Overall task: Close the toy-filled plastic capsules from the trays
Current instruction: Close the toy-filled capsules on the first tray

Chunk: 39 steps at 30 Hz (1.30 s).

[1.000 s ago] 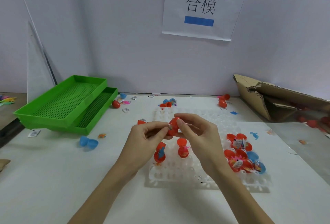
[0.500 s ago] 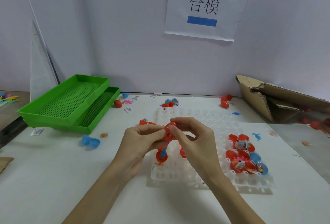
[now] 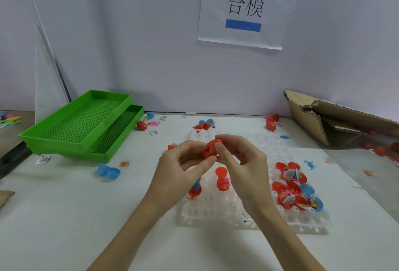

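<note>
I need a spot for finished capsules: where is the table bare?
Bare table lies near-left, bordered by the green trays, the open blue capsule and the left forearm. Crowded: the white tray under both hands, and its right end packed with open capsules.

Assembly workstation: labelled partition (image 3: 248, 9), trays (image 3: 82, 124).

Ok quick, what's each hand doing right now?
Left hand: pinches the red egg-shaped plastic capsule from the left.
Right hand: fingers curled round the same capsule.

Red capsule (image 3: 212, 146); green perforated trays (image 3: 79, 124)
</note>
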Each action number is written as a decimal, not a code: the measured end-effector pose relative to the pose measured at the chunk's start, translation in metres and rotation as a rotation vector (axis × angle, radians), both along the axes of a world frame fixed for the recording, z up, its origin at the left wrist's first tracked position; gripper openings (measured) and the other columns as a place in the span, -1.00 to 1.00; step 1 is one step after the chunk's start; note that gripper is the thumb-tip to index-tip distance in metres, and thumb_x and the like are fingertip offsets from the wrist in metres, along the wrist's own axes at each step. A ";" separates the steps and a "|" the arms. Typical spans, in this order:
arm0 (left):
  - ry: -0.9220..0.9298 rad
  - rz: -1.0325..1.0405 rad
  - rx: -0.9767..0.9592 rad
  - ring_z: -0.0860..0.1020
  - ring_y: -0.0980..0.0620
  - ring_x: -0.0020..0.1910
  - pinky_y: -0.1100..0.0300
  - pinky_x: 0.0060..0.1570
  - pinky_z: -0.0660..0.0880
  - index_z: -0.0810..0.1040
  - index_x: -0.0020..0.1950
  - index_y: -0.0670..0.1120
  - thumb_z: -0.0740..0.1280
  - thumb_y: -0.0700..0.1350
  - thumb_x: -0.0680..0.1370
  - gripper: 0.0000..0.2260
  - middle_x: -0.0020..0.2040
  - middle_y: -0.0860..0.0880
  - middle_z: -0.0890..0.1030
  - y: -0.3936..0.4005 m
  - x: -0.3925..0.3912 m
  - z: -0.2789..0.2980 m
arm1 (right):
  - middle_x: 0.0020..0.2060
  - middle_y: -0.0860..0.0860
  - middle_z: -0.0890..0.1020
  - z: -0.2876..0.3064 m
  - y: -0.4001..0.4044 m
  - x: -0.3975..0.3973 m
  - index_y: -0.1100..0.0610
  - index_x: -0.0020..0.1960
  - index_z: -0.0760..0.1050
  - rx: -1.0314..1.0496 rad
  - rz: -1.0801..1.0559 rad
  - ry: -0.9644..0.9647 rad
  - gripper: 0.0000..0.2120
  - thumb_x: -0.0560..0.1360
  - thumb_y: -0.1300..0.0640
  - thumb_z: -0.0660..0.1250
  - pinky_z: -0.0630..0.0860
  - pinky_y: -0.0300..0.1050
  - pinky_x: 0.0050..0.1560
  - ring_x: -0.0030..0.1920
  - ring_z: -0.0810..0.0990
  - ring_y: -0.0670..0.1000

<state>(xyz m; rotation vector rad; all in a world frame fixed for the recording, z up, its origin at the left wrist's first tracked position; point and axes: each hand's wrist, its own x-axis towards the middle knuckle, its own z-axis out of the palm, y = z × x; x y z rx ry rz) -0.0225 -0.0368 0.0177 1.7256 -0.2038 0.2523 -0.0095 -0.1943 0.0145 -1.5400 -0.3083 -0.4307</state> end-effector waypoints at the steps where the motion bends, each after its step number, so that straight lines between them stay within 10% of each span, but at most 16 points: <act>1: -0.025 0.026 -0.005 0.70 0.23 0.01 0.41 -0.02 0.59 0.64 0.10 0.13 0.51 0.07 0.41 -0.72 -0.03 0.26 0.73 -0.001 0.000 -0.001 | -0.05 -0.05 0.75 0.000 0.000 0.000 0.05 0.10 0.69 0.027 0.026 0.023 -0.88 0.58 0.17 0.44 0.68 -0.16 0.02 0.06 0.73 0.01; 39: -0.260 0.181 0.071 0.71 0.19 -0.02 0.31 0.04 0.63 0.71 0.17 0.10 0.59 -0.13 0.44 -0.68 0.02 0.19 0.73 0.000 -0.006 -0.004 | -0.04 -0.05 0.74 -0.002 0.006 -0.004 0.08 0.13 0.64 -0.100 0.029 -0.020 -0.87 0.60 0.19 0.42 0.65 -0.19 0.06 0.07 0.72 0.00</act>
